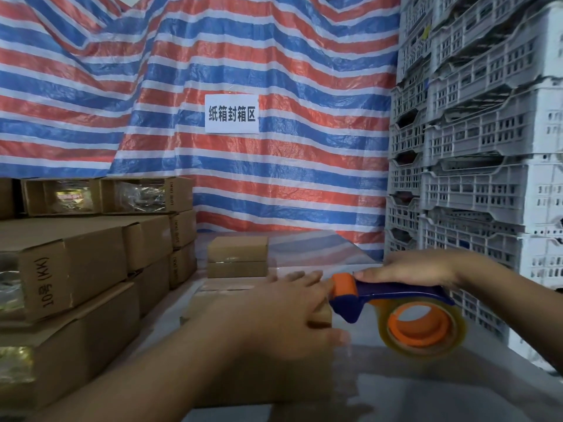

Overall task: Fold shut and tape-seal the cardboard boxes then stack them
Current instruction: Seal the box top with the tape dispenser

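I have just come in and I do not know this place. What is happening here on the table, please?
A person is sealing a cardboard box. The left hand rests on top of the box, fingers straight, holding it down. The right hand grips a blue and orange tape dispenser at the box's right end. Two small boxes sit stacked behind it, a bigger box pile stands at the left, and white crates at the right.
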The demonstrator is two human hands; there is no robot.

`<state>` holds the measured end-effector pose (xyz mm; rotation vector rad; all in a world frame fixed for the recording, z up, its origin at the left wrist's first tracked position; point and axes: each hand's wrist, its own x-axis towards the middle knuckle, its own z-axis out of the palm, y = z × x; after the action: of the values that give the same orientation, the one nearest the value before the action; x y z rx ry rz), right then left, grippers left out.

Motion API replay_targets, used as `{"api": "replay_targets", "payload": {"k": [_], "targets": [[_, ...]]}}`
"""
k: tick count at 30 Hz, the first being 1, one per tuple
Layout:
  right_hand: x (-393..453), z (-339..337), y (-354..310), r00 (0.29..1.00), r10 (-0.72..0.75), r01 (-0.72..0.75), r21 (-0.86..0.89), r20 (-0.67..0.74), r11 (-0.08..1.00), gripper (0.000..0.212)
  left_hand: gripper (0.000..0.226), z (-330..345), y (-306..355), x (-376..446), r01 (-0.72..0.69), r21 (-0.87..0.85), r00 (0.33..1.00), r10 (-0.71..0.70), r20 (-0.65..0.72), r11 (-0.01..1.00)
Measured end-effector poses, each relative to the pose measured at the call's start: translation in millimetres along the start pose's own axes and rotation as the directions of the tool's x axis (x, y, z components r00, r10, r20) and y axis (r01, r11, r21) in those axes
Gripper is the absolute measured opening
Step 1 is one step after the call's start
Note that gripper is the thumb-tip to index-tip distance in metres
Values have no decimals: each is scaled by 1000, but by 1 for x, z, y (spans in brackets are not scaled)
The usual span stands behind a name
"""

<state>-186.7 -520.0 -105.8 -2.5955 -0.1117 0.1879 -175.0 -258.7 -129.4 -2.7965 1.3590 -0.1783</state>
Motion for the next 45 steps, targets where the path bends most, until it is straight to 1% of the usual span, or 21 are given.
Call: {"api": "replay_targets", "payload": {"k": [5, 8, 11, 14, 17, 19, 20, 21, 23, 25, 27, 32, 35, 36, 37, 38, 39, 40, 42, 44, 45], "targets": [[-17, -8, 16, 993, -116, 118, 181, -26, 976, 38, 68, 8, -7, 1, 31, 42, 1000, -31, -1, 999], [-21, -8, 11, 998, -49, 49, 7, -37, 999, 36, 68, 9, -5, 1, 32, 40, 999, -32, -6, 999], [-15, -1, -14, 997, -15, -8, -283, -79, 959, 19, 67, 9, -4, -1, 31, 28, 999, -30, -19, 999], [-12, 0, -43, 979, 31, -139, -555, -200, 820, 67, 66, 8, -1, 0, 45, 38, 999, -44, -20, 998], [-11, 3, -67, 953, 30, -256, -749, -301, 611, 66, 66, 7, 1, 0, 51, 41, 999, -51, -16, 998], [-10, 13, -69, 960, -20, -257, -906, -280, 336, 59, 67, 7, 1, -2, 49, 39, 999, -48, -25, 998], [-9, 21, -61, 969, -24, -233, -942, -246, 243, 58, 67, 8, 1, -4, 49, 43, 999, -48, -26, 998], [-8, 29, -48, 971, -27, -224, -944, -237, 241, 59, 67, 9, 1, -5, 47, 51, 999, -46, -26, 998], [-12, 41, -23, 937, -87, -286, -886, -339, 366, 62, 66, 10, 0, -5, 42, 61, 999, -40, -34, 997], [-17, 53, -4, 862, -167, -349, -800, -478, 488, 66, 65, 10, 0, -5, 40, 48, 998, -37, -49, 998], [-19, 72, 11, 809, -101, -420, -690, -579, 590, 69, 64, 11, 0, -3, 34, 43, 998, -31, -59, 999], [-24, 109, 32, 748, 16, -502, -551, -663, 667, 66, 64, 17, -5, 0, 34, 39, 996, -31, -83, 999], [-29, 105, 13, 755, 139, -550, -504, -640, 666, 68, 65, 21, -9, 5, 28, 24, 995, -26, -97, 999], [-29, 103, 3, 743, 111, -533, -484, -660, 694, 70, 68, 23, -11, 6, 27, 14, 994, -26, -104, 1000], [-29, 102, -6, 725, 33, -449, -436, -687, 780, 73, 71, 25, -12, 8, 32, 2, 994, -31, -107, 999], [-30, 102, -19, 706, -27, -286, -321, -707, 903, 78, 75, 26, -13, 10, 39, -14, 993, -40, -109, 999], [-34, 103, -36, 715, -41, -72, -132, -698, 989, 80, 79, 28, -14, 10, 50, -32, 993, -53, -108, 998], [-34, 106, -54, 747, -10, 102, 100, -664, 990, 76, 82, 28, -14, 11, 57, -52, 992, -62, -112, 997], [-23, 116, -87, 836, 136, 175, 494, -532, 852, 63, 81, 29, -14, 11, 37, -109, 986, -54, -158, 993], [-10, 133, -88, 909, 95, 224, 667, -406, 710, 54, 75, 27, -13, 10, 5, -140, 977, -34, -209, 990], [-2, 138, -89, 914, 69, 249, 690, -399, 679, 50, 77, 26, -13, 10, -2, -134, 978, -26, -209, 991]]}}
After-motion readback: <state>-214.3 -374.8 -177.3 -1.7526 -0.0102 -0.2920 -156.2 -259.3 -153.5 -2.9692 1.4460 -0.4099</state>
